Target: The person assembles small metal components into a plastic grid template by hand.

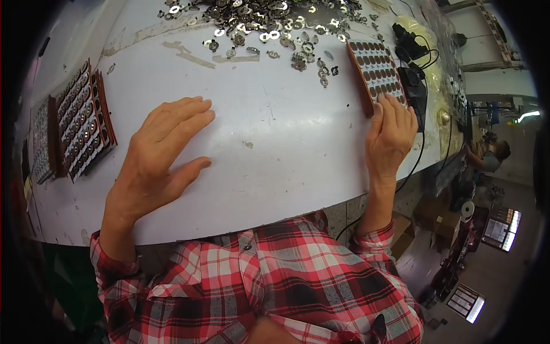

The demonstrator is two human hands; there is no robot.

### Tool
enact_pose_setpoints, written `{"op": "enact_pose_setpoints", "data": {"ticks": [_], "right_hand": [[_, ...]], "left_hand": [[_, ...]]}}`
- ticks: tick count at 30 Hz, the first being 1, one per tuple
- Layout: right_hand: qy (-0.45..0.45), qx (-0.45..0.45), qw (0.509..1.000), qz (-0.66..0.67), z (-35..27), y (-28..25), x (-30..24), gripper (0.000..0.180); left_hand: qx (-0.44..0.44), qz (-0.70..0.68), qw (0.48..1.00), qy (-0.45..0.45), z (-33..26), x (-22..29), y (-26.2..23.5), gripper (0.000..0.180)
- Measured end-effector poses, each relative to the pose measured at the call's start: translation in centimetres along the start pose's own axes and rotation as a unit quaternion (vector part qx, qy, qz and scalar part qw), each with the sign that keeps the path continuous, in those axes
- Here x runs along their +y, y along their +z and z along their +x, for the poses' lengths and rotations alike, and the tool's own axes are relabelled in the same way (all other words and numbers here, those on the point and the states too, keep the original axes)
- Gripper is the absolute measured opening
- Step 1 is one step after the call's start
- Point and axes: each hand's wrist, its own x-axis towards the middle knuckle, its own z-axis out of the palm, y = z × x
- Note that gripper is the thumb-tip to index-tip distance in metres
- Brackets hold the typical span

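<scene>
My left hand (159, 150) hovers over the white table with its thumb and fingers apart, holding nothing. On the right, my right hand (392, 133) is at the near end of a stack of brown-edged panels (375, 67) with rows of dark round pieces on a pale face. Its fingers bend over that near edge and the thumb lies by the left corner, closed on the top panel as far as I can see; the fingertips are partly hidden. A heap of small shiny metal pieces (269, 20) lies at the far middle, with several loose ones trailing toward the panels.
More panels with rows of metal pieces (80, 123) stand in a leaning stack at the left. Black power adapters (412, 80) with cables lie right of the panel stack, beside clear plastic wrap (444, 117). The table's front edge (252, 226) runs close to my body. Another person (491, 157) is far right.
</scene>
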Motion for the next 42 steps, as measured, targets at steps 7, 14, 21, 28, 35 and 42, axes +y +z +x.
{"op": "enact_pose_setpoints", "data": {"ticks": [7, 14, 21, 28, 35, 42], "right_hand": [[-0.018, 0.089, 0.996, -0.002, 0.3, 0.4, -2.2, 0.023], [-0.19, 0.132, 0.951, 0.205, -3.4, -5.7, -10.4, 0.016], [-0.155, 0.012, 0.906, 0.394, -0.4, -2.6, -11.7, 0.021], [-0.121, -0.051, 0.951, 0.279, 4.3, 3.4, -3.9, 0.021], [0.177, -0.166, 0.752, 0.613, 3.2, 1.2, -6.1, 0.012], [0.156, -0.165, 0.861, 0.455, 1.8, 0.3, -7.6, 0.013]], "left_hand": [[0.031, -0.067, 0.997, -0.002, -0.1, 0.6, 2.5, 0.066], [-0.007, -0.681, 0.652, -0.333, 0.2, 1.8, 3.1, 0.049], [0.164, -0.541, 0.747, -0.35, -0.1, 2.4, 4.8, 0.061], [0.117, 0.045, 0.968, -0.217, -1.1, 1.9, 2.9, 0.088], [-0.141, -0.002, 0.99, -0.023, -2.3, 1.7, 1.0, 0.079], [-0.079, 0.026, 0.997, -0.002, -1.4, 2.8, 3.9, 0.079]]}}
